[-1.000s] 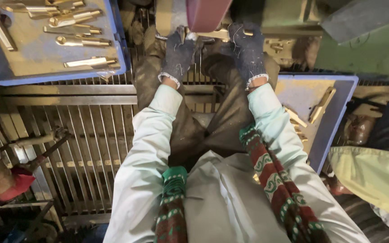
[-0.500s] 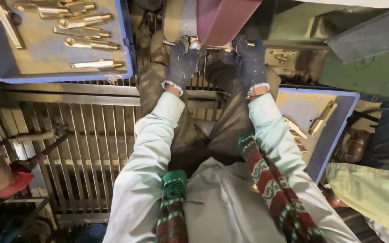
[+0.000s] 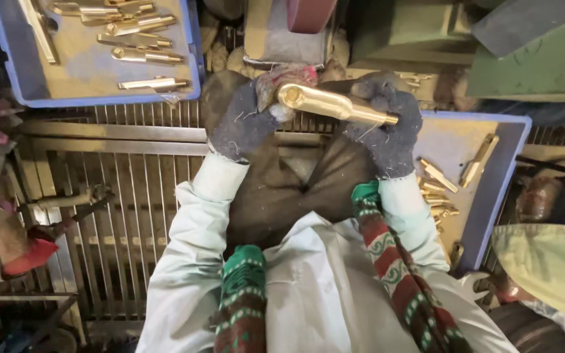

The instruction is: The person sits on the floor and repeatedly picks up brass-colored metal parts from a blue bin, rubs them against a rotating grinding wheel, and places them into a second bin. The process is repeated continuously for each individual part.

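Both my hands wear dark grey knitted gloves and hold one long brass part [image 3: 335, 103] level in front of me. My left hand [image 3: 242, 121] grips its rounded, thick end, and my right hand [image 3: 387, 127] grips the thin end. Just beyond the part stands the sanding machine with its dark red belt [image 3: 310, 13] over a grey metal housing [image 3: 276, 39]. The part is apart from the belt. My lap with a dark apron lies right under the hands.
A blue tray [image 3: 27, 78] at the upper left holds several brass parts. Another blue tray [image 3: 498, 189] at the right holds several more brass pieces. A metal grate [image 3: 132, 189] covers the floor. Green machine bodies [image 3: 531, 59] stand at the upper right.
The brass part has come back from the belt toward me, held lower and nearer. Earlier both hands pressed it up at the belt.
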